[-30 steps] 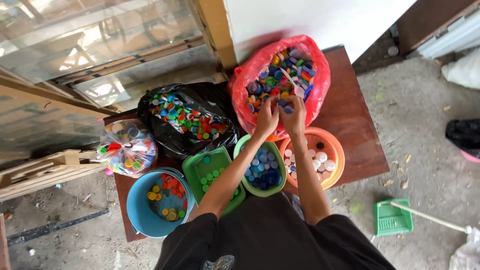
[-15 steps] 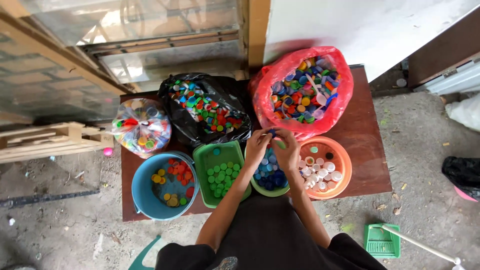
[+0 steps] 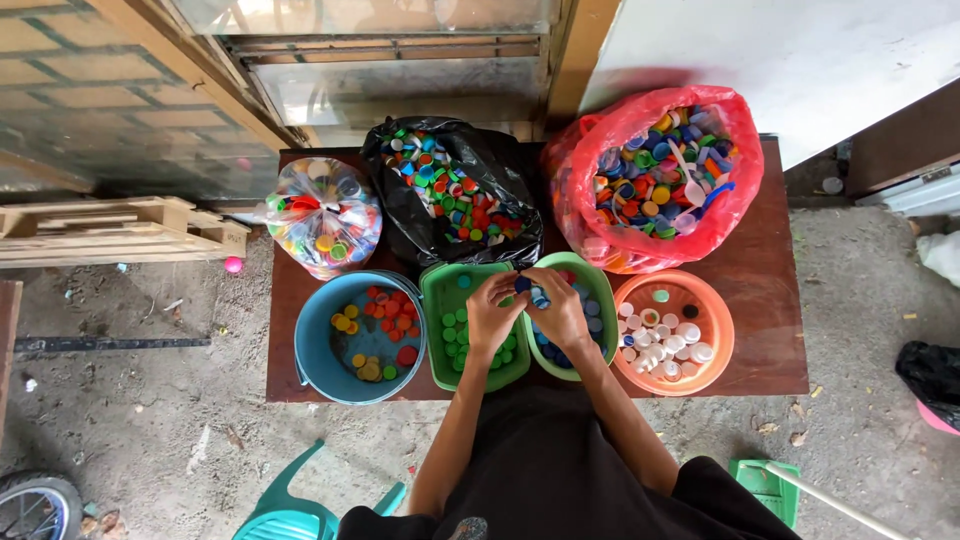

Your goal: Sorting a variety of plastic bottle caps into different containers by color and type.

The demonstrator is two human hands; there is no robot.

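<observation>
Both my hands meet over the near row of bowls on a brown wooden table. My left hand hovers over the green rectangular tub of green caps and pinches a dark blue cap. My right hand is over the round green bowl of blue caps and holds a light blue cap. A blue bucket with red and yellow caps stands to the left. An orange bowl of white caps stands to the right.
Behind the bowls sit a red bag, a black bag and a clear bag, all full of mixed caps. A teal plastic chair stands near my left side. A green dustpan lies on the ground at right.
My hands drew back from the red bag to the round green bowl and now hold caps between the two green containers. The camera view has shifted.
</observation>
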